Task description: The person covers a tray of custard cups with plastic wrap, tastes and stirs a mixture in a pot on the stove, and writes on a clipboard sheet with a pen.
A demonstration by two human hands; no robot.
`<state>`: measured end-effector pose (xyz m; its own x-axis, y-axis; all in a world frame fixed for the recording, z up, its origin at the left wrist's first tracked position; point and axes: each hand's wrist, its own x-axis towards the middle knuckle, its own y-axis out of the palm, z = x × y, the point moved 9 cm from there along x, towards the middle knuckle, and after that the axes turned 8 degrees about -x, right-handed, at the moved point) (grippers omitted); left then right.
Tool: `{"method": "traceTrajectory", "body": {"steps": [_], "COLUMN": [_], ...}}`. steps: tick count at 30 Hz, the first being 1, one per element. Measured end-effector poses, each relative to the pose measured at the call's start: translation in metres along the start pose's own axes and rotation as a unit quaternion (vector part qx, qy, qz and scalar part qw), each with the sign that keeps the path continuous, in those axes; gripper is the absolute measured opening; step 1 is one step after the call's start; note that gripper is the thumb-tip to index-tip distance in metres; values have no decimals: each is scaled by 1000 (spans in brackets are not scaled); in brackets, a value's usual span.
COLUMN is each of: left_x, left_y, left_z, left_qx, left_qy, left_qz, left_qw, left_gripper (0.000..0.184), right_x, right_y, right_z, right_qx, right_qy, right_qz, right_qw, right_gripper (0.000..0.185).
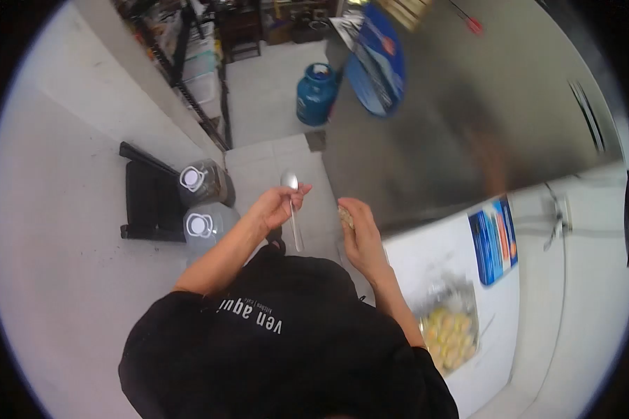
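Note:
A metal spoon (295,222) is held in my left hand (282,204), its bowl up past the fingers and its handle pointing back toward my body. My right hand (358,234) is curled around a small pale lump (346,217), whose kind I cannot make out. The two hands are apart, in front of the black shirt. To the right of my right arm, a clear tray (476,307) with several yellowish pieces (449,338) rests on a white surface (426,260).
A large metal surface (412,160) spans the upper right, with a blue oval package (377,63). A blue gas cylinder (315,98) stands on the floor ahead. Two large jugs (213,223) (208,183) and a black stool (150,199) are at left. A blue box (494,241) lies right.

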<state>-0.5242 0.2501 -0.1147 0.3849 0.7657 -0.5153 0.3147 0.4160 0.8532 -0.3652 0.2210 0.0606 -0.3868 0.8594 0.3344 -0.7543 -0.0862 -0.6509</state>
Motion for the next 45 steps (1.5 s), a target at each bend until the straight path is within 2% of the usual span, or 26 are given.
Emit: {"method": "traceTrajectory", "body": {"steps": [2, 4, 6, 8, 10, 11, 13, 14, 16, 18, 19, 20, 22, 23, 27, 28, 30, 31, 33, 34, 38, 39, 40, 42, 44, 45], "left_x": [14, 16, 13, 20, 23, 34, 77, 97, 133, 175, 187, 194, 232, 259, 306, 328, 368, 388, 444, 468, 557, 579, 601, 689, 796, 844], "left_y": [-25, -33, -32, -28, -27, -23, -42, -44, -38, -15, 5, 22, 66, 67, 168, 173, 167, 160, 117, 95, 65, 70, 66, 35, 25, 53], "left_z": [-60, -112, -163, -210, -248, -266, -298, -314, -359, -405, -435, -456, -530, -565, -660, -680, -726, -745, -782, -800, -895, -928, -963, -1039, -1106, -1121], "left_qx": [-62, -91, -72, -41, -80, -78, -106, -138, -107, -90, -40, -38, 27, 67, 125, 126, 139, 130, 97, 58, 152, 171, 192, 226, 225, 238], "left_qy": [16, 32, 56, 53, 82, 78, 61, 45, 74, 40, 58, 61, 118, 133, 169, 158, 189, 218, 188, 165, 103, 141, 178, 203, 186, 166], "left_qz": [-6, -8, -51, -37, -136, -127, -92, -66, -95, 4, -22, -27, -61, -49, -54, -49, -94, -138, -134, -138, -191, -195, -201, -178, -207, -179], "left_qw": [998, 995, 995, 997, 984, 986, 988, 987, 987, 995, 997, 997, 991, 988, 976, 978, 967, 957, 968, 975, 964, 955, 944, 936, 934, 940], "left_gripper": [21, 22, 17, 21, 23, 25, 24, 23, 21, 21, 20, 20, 23, 32, 45, 45, 47, 46, 41, 36, 25, 19, 14, 11, 13, 13], "right_x": [68, 119, 172, 221, 272, 300, 351, 376, 429, 496, 526, 548, 625, 657, 780, 807, 859, 882, 917, 930, 972, 982, 996, 1022, 1053, 1070], "right_y": [47, 99, 133, 161, 172, 175, 185, 189, 200, 205, 208, 223, 232, 239, 235, 230, 232, 230, 229, 228, 236, 246, 256, 285, 332, 353], "right_z": [4, -9, -12, -13, -22, -25, -52, -66, -117, -152, -168, -191, -220, -229, -234, -233, -241, -254, -301, -328, -450, -477, -495, -552, -613, -635], "right_qx": [19, 26, 14, 4, 32, 28, 13, 13, 27, 38, 48, 54, 114, 49, 123, 115, 55, 13, 28, 48, 104, 140, 162, 42, -34, -79], "right_qy": [-12, 32, 12, 4, 31, 30, 121, 123, 211, 220, 228, 229, 120, 92, 65, 72, 128, 68, 107, 142, 214, 254, 264, 200, 234, 231], "right_qz": [38, 124, 142, 144, 91, 85, 123, 118, 111, 90, 68, 69, 0, 55, -4, -10, 57, -2, -41, -71, -145, -144, -156, -196, -218, -231], "right_qw": [999, 991, 990, 990, 995, 996, 985, 985, 971, 971, 970, 969, 986, 993, 990, 991, 989, 998, 993, 986, 960, 946, 938, 959, 947, 942], "right_gripper": [32, 23, 19, 17, 14, 14, 34, 34, 45, 42, 40, 40, 33, 20, 26, 26, 22, 21, 23, 33, 50, 44, 28, 14, 26, 33]}}
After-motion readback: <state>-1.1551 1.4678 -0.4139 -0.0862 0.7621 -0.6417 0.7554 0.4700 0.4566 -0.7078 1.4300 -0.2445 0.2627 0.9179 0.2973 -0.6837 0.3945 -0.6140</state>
